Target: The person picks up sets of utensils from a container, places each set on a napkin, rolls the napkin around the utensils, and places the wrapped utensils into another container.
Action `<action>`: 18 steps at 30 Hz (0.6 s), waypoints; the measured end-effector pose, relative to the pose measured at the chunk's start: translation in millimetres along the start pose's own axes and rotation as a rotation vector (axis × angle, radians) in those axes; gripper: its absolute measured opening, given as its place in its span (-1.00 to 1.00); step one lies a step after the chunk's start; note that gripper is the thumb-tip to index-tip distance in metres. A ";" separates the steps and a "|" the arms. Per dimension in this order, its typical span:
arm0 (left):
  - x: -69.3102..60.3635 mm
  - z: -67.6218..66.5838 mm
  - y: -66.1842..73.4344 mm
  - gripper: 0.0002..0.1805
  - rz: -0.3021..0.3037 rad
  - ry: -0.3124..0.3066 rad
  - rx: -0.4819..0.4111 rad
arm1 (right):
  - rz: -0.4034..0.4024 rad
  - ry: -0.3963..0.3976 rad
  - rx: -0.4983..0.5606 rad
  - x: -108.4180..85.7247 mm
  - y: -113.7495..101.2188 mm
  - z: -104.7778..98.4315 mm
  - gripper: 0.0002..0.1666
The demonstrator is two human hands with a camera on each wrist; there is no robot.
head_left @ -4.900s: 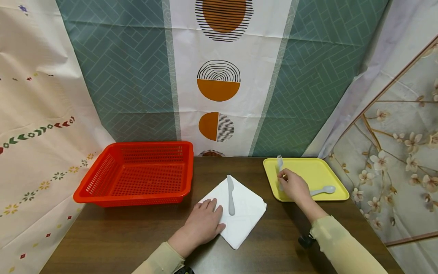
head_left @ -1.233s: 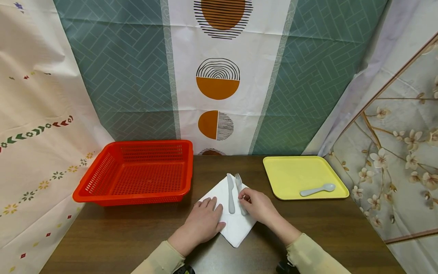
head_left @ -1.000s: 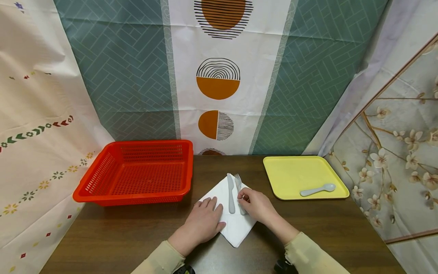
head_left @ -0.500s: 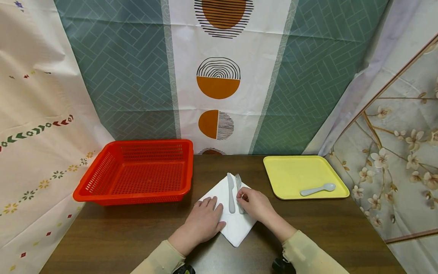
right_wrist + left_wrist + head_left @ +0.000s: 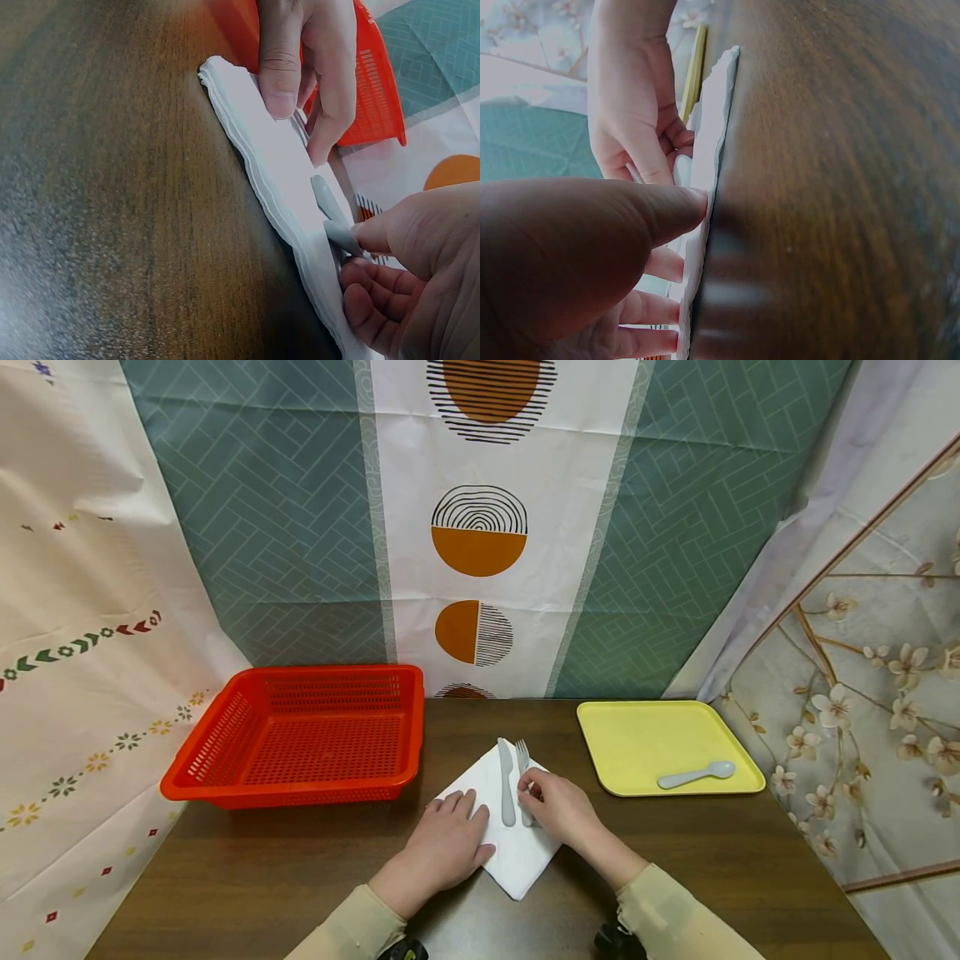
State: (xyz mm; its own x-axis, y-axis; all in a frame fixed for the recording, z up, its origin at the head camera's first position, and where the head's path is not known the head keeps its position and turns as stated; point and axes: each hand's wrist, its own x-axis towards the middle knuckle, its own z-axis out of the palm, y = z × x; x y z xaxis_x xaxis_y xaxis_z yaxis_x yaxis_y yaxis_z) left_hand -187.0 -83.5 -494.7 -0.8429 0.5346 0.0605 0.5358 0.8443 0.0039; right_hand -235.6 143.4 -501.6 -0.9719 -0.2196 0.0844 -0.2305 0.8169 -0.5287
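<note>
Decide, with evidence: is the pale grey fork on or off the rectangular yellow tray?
Off: the right hand pinches the fork over the white napkin, and the tray bears only a grey spoon.

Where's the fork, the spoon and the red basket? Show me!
Fork (image 5: 523, 759): head view, on its pronged end.
Spoon (image 5: 694, 776): head view, on its handle.
Red basket (image 5: 292, 792): head view, on its front rim.

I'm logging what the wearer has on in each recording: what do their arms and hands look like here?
The left hand and right hand wear no gloves. The left sleeve and right sleeve are long and pale yellowish. A black device shows at each wrist, cut off or partly hidden.
</note>
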 end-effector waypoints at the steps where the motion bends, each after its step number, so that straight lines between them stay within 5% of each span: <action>1: -0.2 -0.3 0.2 -0.39 0.000 -0.001 -0.001 | 0.000 0.001 0.000 -0.1 0.1 0.2 -0.89; 18: -0.6 0.8 0.0 -0.40 0.002 0.012 0.004 | -0.019 0.028 -0.036 -0.7 -2.5 3.5 -0.85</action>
State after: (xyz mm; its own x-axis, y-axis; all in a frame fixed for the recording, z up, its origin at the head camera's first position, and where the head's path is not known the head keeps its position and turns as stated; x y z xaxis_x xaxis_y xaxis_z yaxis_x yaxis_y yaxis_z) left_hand -186.6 -83.8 -495.6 -0.8410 0.5362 0.0721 0.5376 0.8432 0.0001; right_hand -234.2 139.6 -503.4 -0.9682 -0.2207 0.1180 -0.2500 0.8315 -0.4961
